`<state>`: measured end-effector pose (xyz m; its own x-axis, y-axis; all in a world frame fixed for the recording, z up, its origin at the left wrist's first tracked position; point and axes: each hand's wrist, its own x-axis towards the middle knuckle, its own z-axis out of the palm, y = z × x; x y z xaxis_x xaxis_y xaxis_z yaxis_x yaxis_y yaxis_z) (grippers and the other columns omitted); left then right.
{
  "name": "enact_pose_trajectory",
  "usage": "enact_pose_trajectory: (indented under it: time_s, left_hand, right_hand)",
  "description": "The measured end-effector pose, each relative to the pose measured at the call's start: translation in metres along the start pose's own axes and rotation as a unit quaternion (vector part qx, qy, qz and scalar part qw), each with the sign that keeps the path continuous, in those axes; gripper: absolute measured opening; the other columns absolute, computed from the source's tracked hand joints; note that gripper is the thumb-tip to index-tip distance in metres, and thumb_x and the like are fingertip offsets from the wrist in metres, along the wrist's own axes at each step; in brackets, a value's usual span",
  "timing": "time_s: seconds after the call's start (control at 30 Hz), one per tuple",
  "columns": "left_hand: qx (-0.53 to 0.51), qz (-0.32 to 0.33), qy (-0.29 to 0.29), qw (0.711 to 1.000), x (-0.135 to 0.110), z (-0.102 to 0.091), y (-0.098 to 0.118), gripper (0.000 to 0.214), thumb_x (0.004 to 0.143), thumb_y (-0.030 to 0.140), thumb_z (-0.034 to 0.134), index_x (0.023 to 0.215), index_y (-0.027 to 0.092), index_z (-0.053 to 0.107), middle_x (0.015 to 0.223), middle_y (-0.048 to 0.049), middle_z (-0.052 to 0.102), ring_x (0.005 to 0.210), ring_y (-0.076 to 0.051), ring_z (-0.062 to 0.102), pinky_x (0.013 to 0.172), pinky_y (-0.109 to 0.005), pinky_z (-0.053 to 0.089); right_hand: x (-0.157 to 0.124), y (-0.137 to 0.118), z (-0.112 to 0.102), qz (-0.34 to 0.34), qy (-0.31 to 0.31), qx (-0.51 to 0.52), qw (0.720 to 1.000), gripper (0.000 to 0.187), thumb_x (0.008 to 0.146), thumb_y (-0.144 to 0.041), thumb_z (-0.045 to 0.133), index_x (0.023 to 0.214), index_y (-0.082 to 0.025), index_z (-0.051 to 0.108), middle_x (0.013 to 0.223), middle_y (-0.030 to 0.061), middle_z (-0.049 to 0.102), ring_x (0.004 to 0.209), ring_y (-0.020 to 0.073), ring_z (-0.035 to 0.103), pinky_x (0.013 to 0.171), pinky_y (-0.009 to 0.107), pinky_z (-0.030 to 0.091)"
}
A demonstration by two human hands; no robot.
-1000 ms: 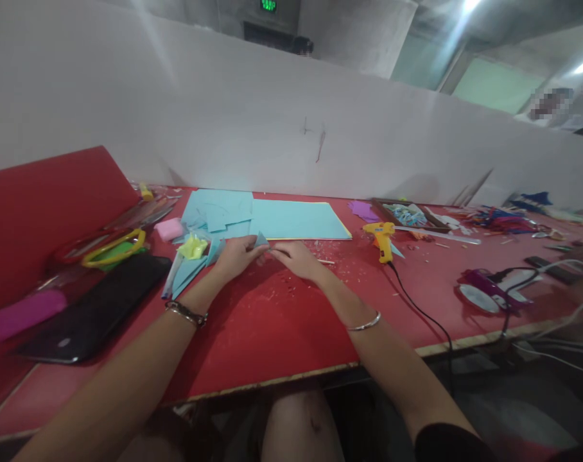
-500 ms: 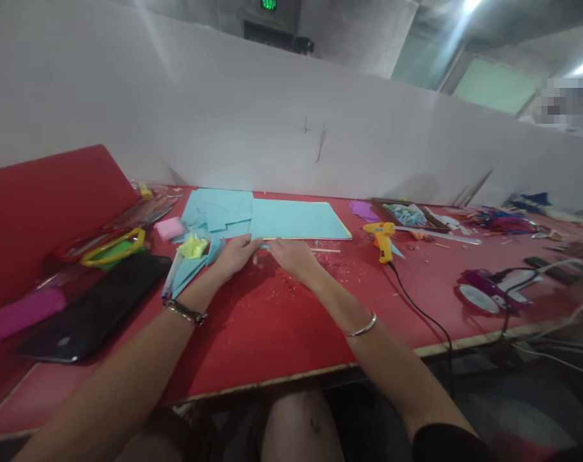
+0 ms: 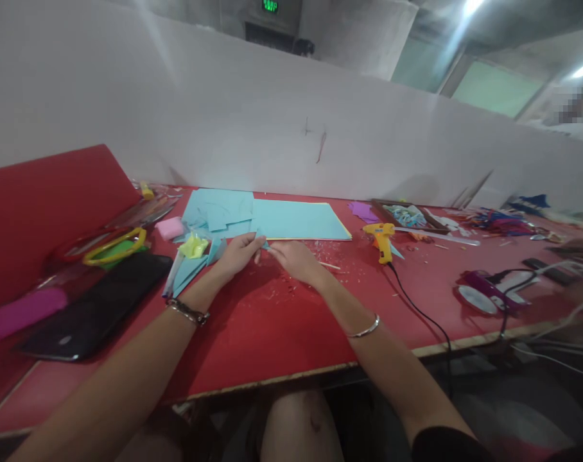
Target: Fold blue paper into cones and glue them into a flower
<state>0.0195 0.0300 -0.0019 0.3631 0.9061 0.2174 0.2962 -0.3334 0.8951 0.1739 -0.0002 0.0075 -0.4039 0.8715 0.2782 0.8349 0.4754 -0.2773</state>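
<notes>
My left hand (image 3: 238,253) and my right hand (image 3: 294,258) meet over the red table (image 3: 272,321), both pinching a small folded piece of light blue paper (image 3: 261,239) between their fingertips. A thin wooden stick (image 3: 330,265) lies just right of my right hand. Directly behind the hands lies a stack of light blue paper sheets (image 3: 298,220), with cut blue pieces (image 3: 214,215) to its left. More folded blue pieces (image 3: 190,269) and a crumpled yellow scrap (image 3: 194,246) rest beside my left wrist.
A yellow glue gun (image 3: 382,239) with a black cord lies to the right, near a tray of scraps (image 3: 404,215). A black phone (image 3: 96,308), yellow-handled scissors (image 3: 113,247) and a pink eraser (image 3: 169,228) lie at left. A purple device (image 3: 484,285) sits far right. A white partition runs behind.
Both hands stayed at the same spot, shifting their fingers slightly on the small blue piece. The wooden stick shifted a little beside my right hand.
</notes>
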Motion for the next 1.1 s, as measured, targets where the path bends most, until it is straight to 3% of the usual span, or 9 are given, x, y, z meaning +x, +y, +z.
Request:
enact_pose_trajectory:
  time_s: [0.2,0.37,0.43,0.53,0.63,0.8,0.93,1.03,1.1]
  left_hand:
    - [-0.019,0.024,-0.019,0.999,0.001,0.002,-0.001,0.036,0.077,0.046,0.041,0.056,0.018,0.047,0.043,0.0032,0.05,0.045,-0.01,0.046,0.052,-0.023,0.037]
    - [-0.038,0.042,-0.033,0.998,0.002,0.004,0.0,0.038,0.08,0.047,0.037,0.058,0.018,0.049,0.042,0.0034,0.049,0.044,-0.009,0.044,0.052,-0.022,0.036]
    - [-0.034,0.041,-0.025,0.998,0.001,0.005,0.0,0.039,0.08,0.046,0.036,0.056,0.018,0.047,0.042,0.0034,0.049,0.042,-0.008,0.043,0.051,-0.022,0.035]
    - [0.021,0.047,0.031,0.998,0.0,0.005,0.001,0.04,0.08,0.043,0.036,0.05,0.018,0.045,0.042,0.0027,0.05,0.043,-0.009,0.044,0.052,-0.022,0.035]
    - [0.101,0.051,0.096,0.989,-0.001,0.003,0.002,0.043,0.081,0.04,0.037,0.044,0.018,0.044,0.04,0.0025,0.05,0.045,-0.01,0.046,0.055,-0.023,0.035]
    - [0.094,0.022,0.113,0.989,-0.002,0.002,0.006,0.044,0.082,0.034,0.037,0.042,0.018,0.045,0.038,0.003,0.049,0.043,-0.01,0.043,0.055,-0.022,0.034]
    - [0.081,0.009,0.112,0.99,-0.001,0.002,0.005,0.044,0.082,0.033,0.037,0.042,0.018,0.045,0.036,0.0031,0.047,0.041,-0.01,0.042,0.052,-0.022,0.033]
    - [0.072,0.025,0.111,0.991,-0.002,0.004,0.005,0.042,0.082,0.033,0.039,0.042,0.018,0.044,0.036,0.0033,0.047,0.04,-0.01,0.043,0.052,-0.022,0.034]
    - [0.045,0.043,0.119,0.991,-0.004,0.006,0.007,0.039,0.081,0.032,0.04,0.045,0.018,0.045,0.037,0.0036,0.046,0.04,-0.009,0.042,0.05,-0.021,0.033]
  right_hand:
    - [-0.003,0.002,-0.005,0.015,-0.036,0.257,0.966,0.029,0.086,-0.026,0.037,0.062,-0.015,0.051,0.056,-0.0023,0.047,0.055,0.0082,0.04,0.055,0.021,0.028]
    - [-0.004,0.006,-0.004,0.077,-0.181,0.51,0.838,0.03,0.088,-0.033,0.032,0.066,-0.017,0.045,0.039,-0.0102,0.018,0.037,0.0061,0.014,0.042,0.02,0.018]
    - [-0.004,0.005,-0.002,0.074,-0.194,0.53,0.822,0.029,0.088,-0.034,0.03,0.069,-0.017,0.045,0.038,-0.0108,0.017,0.036,0.0061,0.012,0.041,0.02,0.018]
    - [-0.003,-0.003,0.001,0.076,-0.123,0.421,0.896,0.032,0.089,-0.034,0.029,0.07,-0.016,0.047,0.042,-0.0084,0.025,0.038,0.0061,0.023,0.043,0.019,0.022]
    - [-0.003,-0.014,0.002,0.071,-0.018,0.146,0.987,0.028,0.089,-0.033,0.033,0.079,-0.016,0.053,0.059,-0.0011,0.05,0.054,0.0089,0.045,0.051,0.02,0.029]
    - [-0.005,-0.022,0.003,0.067,-0.006,-0.143,0.987,0.03,0.092,-0.031,0.024,0.107,-0.021,0.048,0.09,0.0074,0.063,0.075,0.0176,0.058,0.06,0.025,0.034]
    - [-0.004,-0.017,0.005,0.043,0.018,-0.115,0.992,0.03,0.092,-0.033,0.025,0.096,-0.021,0.052,0.082,0.0053,0.062,0.073,0.0166,0.057,0.059,0.024,0.032]
    - [-0.003,-0.013,0.006,0.053,0.04,0.052,0.996,0.026,0.089,-0.032,0.034,0.078,-0.019,0.053,0.066,0.0003,0.055,0.063,0.0114,0.051,0.055,0.021,0.028]
    - [-0.003,-0.009,0.004,0.066,0.006,0.225,0.972,0.027,0.088,-0.032,0.036,0.069,-0.017,0.048,0.052,-0.0039,0.042,0.05,0.0076,0.04,0.05,0.02,0.026]
